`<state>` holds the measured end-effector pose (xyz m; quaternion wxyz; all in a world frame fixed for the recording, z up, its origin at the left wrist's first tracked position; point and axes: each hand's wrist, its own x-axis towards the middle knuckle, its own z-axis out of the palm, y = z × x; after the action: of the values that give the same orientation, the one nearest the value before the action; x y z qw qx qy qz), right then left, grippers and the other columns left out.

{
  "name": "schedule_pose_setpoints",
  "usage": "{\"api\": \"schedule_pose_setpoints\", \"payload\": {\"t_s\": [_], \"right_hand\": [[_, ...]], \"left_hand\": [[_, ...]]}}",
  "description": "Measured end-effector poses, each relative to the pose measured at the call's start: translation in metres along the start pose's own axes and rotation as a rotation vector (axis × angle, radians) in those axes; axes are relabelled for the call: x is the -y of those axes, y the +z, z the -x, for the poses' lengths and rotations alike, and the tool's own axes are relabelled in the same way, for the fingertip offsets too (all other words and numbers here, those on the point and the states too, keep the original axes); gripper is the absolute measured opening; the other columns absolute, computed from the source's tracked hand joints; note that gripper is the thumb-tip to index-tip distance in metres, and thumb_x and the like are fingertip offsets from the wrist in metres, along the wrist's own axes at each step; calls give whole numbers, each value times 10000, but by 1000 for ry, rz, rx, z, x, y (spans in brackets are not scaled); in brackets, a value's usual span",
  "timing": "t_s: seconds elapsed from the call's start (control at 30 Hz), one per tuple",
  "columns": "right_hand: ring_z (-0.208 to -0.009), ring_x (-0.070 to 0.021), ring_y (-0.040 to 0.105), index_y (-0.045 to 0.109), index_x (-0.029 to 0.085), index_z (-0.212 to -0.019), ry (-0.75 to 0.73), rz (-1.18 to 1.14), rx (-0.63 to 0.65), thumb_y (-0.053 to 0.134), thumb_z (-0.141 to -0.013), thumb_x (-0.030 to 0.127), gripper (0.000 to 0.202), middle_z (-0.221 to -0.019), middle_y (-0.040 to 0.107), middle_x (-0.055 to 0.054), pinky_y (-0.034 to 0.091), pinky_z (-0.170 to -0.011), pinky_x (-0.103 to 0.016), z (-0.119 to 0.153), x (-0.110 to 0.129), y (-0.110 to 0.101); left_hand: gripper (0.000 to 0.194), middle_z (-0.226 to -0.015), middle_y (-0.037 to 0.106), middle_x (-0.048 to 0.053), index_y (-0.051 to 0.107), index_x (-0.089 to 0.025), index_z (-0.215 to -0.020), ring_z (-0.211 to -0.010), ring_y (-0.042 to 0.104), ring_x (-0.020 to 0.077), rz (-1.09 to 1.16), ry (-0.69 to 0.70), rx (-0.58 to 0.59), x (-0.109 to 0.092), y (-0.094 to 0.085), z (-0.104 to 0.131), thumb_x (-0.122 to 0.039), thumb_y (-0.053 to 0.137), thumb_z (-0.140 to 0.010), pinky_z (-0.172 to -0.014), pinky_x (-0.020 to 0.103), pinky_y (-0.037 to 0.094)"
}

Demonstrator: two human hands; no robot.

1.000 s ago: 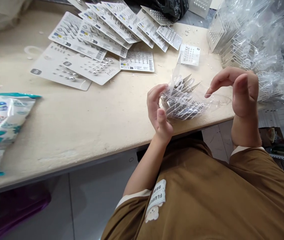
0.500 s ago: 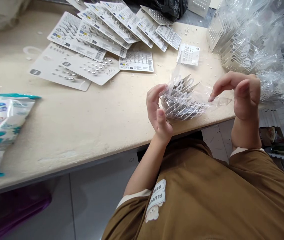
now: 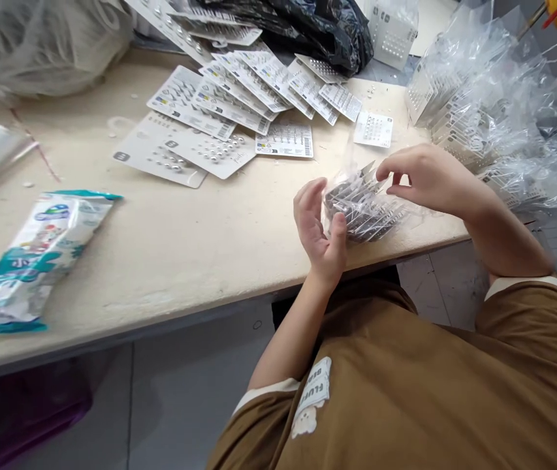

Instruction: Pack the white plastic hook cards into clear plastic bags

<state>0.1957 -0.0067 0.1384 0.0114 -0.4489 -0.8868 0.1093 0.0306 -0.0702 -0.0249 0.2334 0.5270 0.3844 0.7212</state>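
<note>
A pale worktable (image 3: pixel 170 241) filled the view, with a heap of clear-bagged card stacks (image 3: pixel 493 124) at its far right corner and a black plastic bag (image 3: pixel 327 29) at the back. White earring cards (image 3: pixel 239 104) lay fanned across the middle, and a teal snack packet (image 3: pixel 33 261) rested near the left edge. At the front edge sat a clear plastic bag of stacked cards (image 3: pixel 361 205). The left hand (image 3: pixel 320 228), forearm rising from the lap, cupped the bag's left end, thumb pressed on it. The right hand (image 3: pixel 425 179), wrist bent inward, pinched the bag's top between thumb and fingertips
</note>
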Motion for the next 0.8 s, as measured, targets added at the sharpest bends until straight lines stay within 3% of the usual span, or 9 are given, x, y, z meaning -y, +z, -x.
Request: {"api": "schedule_pose_setpoints", "payload": {"t_s": [0.07, 0.13, 0.27, 0.4, 0.53, 0.67, 0.8], "right_hand": [[-789, -167, 653, 748, 172, -940, -9, 33, 30, 645, -840, 140, 147, -909, 744, -43, 472, -751, -321, -8, 2, 3], [-759, -153, 638, 734, 170, -895, -24, 32, 21, 640, -834, 133, 118, -861, 729, -32, 446, -726, -306, -12, 3, 6], [-688, -123, 612, 698, 147, -952, -19, -92, -77, 673, -792, 126, 164, -804, 712, -20, 430, -654, -280, -14, -2, 12], [-658, -120, 620, 735, 136, -925, -19, -216, 19, 710, -782, 203, 160, -809, 740, -43, 473, -627, -286, -14, -11, 8], [-737, -156, 676, 790, 168, -884, -33, -62, 155, 656, -824, 173, 147, -886, 786, -59, 508, -692, -320, -14, -11, -2], [-839, -204, 718, 810, 198, -933, -30, 93, 140, 629, -854, 149, 203, -927, 801, -63, 529, -765, -356, -14, -8, -5], [-833, -198, 734, 808, 200, -944, -115, 23, 75, 624, -907, 236, 191, -913, 803, -61, 561, -777, -348, -14, -5, -4]], "left_hand": [[458, -1366, 493, 119, 497, -240, -1355, -1341, 481, 282, -104, 2, -83, -5, -4, 4, -508, 535, -987, -1093, 439, 446], [399, -1247, 546, 113, 550, -209, -1253, -1217, 538, 255, -150, 36, -128, -10, -8, 9, -501, 544, -981, -1030, 423, 475], [204, -1022, 633, 70, 611, -181, -1097, -996, 620, 197, -204, 99, 6, -19, -18, 17, -319, 634, -949, -908, 358, 533], [265, -1087, 662, 87, 634, -174, -1161, -1029, 655, 196, -233, 132, 63, -25, -26, 20, -194, 684, -901, -920, 352, 562], [364, -1152, 639, 106, 654, -183, -1243, -1046, 661, 201, -257, 181, 109, -24, -30, 27, -147, 677, -881, -891, 338, 595], [405, -1105, 652, 85, 650, -220, -1298, -990, 670, 167, -319, 177, 90, -18, -30, 34, -100, 651, -911, -835, 284, 611], [511, -1088, 637, 64, 571, -277, -1409, -931, 669, 125, -305, 255, 89, -14, -25, 38, -60, 605, -949, -793, 236, 611]]}}
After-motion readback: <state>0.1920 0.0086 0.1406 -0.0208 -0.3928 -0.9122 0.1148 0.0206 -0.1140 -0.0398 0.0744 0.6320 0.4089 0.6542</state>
